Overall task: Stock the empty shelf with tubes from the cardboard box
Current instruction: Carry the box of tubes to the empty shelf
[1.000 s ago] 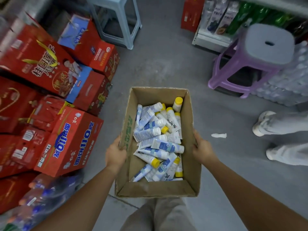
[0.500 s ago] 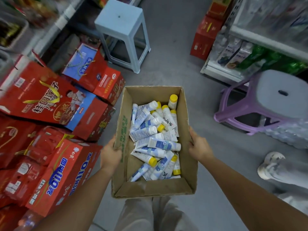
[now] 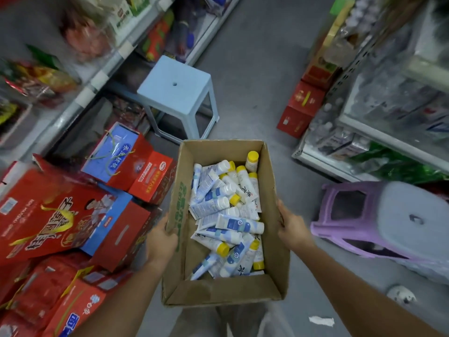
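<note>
Mid-aisle, the box (image 3: 226,291), full of loose tubes (image 3: 227,215), is held aloft, left hand (image 3: 160,242) and right hand (image 3: 292,231) each curled over a side wall, and a stumble on the blue stool (image 3: 175,83) ahead could tip them out.

Left hand (image 3: 160,242) and right hand (image 3: 292,231): both bare. Left forearm (image 3: 116,305) and right forearm (image 3: 364,295): bare from the wrist to the lower edge of the view; whether a sleeve begins higher up cannot be told. Trousers (image 3: 201,322): plain, pale grey-beige cloth, seen as two legs with a darker fold line between them. The cloth is softly creased and blurred, its weave too indistinct to tell.
</note>
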